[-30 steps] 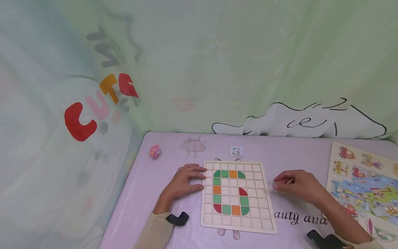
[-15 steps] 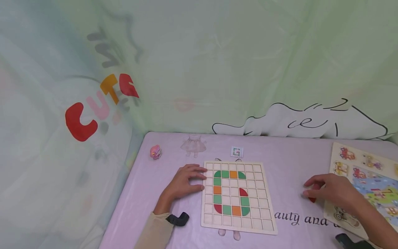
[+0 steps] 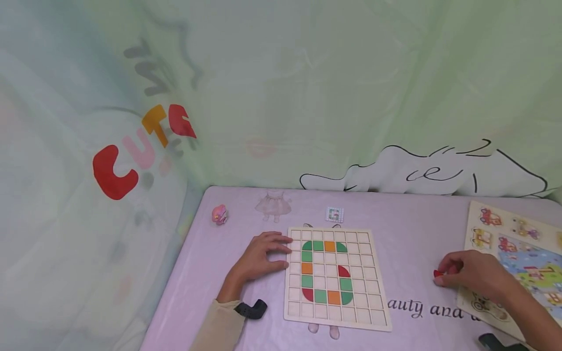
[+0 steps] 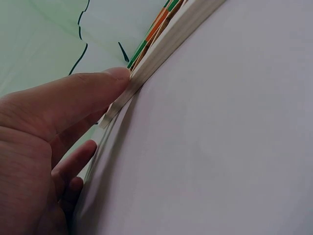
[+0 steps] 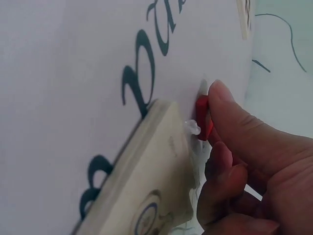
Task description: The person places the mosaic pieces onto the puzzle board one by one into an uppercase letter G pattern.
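A pale wooden grid board [image 3: 364, 312] lies on the table, with green, orange and red tiles set in some cells; rounded ones form corners. My left hand [image 3: 263, 256] rests at its left edge, fingers and thumb extended; in the left wrist view the thumb [image 4: 93, 90] touches the board's side [image 4: 161, 51]. To the right of the board, my right hand [image 3: 478, 273] pinches a small red tile [image 3: 438, 274] between thumb and fingers. That red tile [image 5: 202, 117] appears edge-on in the right wrist view, close to the tabletop. The fingers partly hide it.
A small pattern card [image 3: 334, 214] lies behind the grid board. A pink trinket [image 3: 219, 214] sits at the back left. Picture puzzle boards [image 3: 476, 219] are at the right, partly under the right hand, with a small clear knob [image 5: 192, 127] near the red tile.
My right hand has moved right, away from the grid board towards the picture puzzle boards. A red tile now shows at its fingertips. The left hand and grid board have stayed put.
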`<state>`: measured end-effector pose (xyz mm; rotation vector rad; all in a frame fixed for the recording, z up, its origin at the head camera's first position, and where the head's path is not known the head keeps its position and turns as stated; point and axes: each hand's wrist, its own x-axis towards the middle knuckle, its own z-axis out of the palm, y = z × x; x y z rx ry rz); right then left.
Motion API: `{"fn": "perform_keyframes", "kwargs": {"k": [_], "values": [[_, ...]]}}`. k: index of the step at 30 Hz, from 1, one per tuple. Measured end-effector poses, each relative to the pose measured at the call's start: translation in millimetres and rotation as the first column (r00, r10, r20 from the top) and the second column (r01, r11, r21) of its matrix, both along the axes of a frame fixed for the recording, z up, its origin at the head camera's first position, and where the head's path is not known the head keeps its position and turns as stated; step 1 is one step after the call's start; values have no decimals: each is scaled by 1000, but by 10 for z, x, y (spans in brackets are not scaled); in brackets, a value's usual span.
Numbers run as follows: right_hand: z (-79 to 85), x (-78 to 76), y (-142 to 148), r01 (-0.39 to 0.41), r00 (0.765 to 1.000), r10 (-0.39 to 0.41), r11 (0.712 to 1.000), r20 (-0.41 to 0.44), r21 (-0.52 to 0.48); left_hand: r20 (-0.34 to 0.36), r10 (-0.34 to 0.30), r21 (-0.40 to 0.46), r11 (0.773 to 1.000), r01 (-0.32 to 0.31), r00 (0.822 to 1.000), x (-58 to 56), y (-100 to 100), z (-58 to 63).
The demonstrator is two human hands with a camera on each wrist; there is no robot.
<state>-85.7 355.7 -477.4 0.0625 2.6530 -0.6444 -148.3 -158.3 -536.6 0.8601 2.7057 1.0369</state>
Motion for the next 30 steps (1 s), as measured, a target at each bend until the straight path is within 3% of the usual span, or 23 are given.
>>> {"fn": "perform_keyframes", "kwargs": {"k": [5, 26, 30], "values": [[-14, 15, 6, -10, 1000, 10, 1000, -21, 8, 2, -3, 3, 1000, 3, 1000, 1, -1, 7], [-10, -14, -8, -12, 999, 12, 1000, 35, 11, 9, 2, 0, 1000, -2, 1000, 11, 5, 25], [-13, 0, -68, -34, 999, 34, 999, -7, -13, 7, -4, 5, 1000, 4, 1000, 13, 5, 31]]}}
